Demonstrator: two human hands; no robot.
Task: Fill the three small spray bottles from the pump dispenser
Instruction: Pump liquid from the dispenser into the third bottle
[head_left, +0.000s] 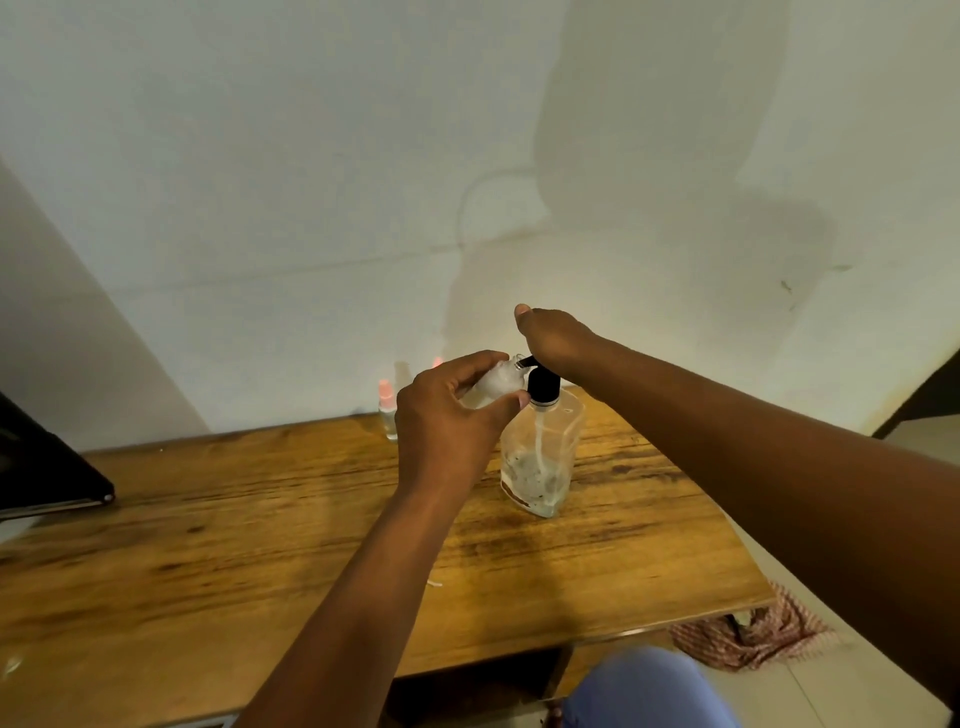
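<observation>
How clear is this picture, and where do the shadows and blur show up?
Head view: warm light from behind throws the person's large shadow on the white wall; the small clear spray bottle in the left hand is smeared by motion blur; the pink-capped bottles behind look soft; the wooden table edges bow from wide-angle distortion.

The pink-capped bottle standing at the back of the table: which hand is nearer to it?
Left. The left hand, holding a small bottle at the pump spout, is just right of the pink-capped bottle; the right hand presses the pump farther right.
</observation>
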